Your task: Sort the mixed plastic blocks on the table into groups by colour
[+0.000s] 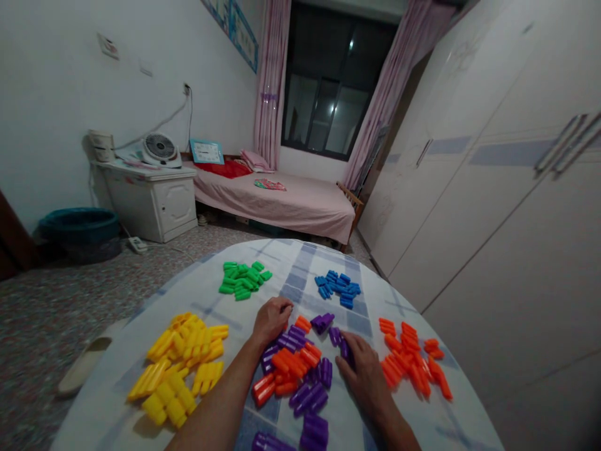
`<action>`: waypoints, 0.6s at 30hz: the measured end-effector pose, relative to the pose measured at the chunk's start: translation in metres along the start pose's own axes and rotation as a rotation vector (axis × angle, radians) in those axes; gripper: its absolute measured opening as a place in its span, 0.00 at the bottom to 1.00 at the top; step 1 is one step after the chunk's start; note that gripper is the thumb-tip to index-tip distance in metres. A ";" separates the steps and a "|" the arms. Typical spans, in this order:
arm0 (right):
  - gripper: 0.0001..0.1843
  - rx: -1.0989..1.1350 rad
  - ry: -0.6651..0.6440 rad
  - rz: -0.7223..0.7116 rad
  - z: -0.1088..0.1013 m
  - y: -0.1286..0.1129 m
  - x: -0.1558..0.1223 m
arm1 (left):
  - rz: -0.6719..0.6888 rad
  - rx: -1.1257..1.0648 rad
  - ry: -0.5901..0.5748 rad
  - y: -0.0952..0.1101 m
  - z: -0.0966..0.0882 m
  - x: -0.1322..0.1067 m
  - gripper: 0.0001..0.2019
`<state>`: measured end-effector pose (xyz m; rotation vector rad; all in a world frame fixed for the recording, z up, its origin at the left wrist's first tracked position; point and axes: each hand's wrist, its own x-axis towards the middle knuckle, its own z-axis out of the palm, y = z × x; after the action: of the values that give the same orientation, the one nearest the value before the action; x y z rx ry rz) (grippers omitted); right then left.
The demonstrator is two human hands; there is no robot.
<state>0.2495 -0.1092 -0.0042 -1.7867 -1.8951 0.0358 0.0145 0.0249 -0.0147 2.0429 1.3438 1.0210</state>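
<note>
A mixed heap of orange pieces (288, 363) and purple pieces (310, 398) lies on the table before me; they look like short plastic tubes joined side by side. My left hand (273, 321) is curled closed at the heap's far left edge; whatever its fingers hold is hidden. On the heap's right, my right hand (362, 366) has thumb and forefinger around a purple plastic piece (345, 349). Another purple piece (335, 336) lies just beside those fingers. Beyond the heap is a purple cluster (322, 322).
Around the round cloth-covered table (300, 254) are a yellow pile (188, 344) at left, a green pile (243, 279) far left, a blue pile (338, 287) far right and an orange pile (410, 357) at right. Past it stand a bed (291, 203) and wardrobe (469, 207).
</note>
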 end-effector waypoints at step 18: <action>0.19 0.174 0.122 0.037 -0.019 -0.012 0.031 | -0.049 0.030 -0.011 0.001 -0.001 0.001 0.12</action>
<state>0.2460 -0.0884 0.0274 -1.6684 -1.7193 0.0996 0.0145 0.0253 -0.0129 2.0242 1.4038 0.9723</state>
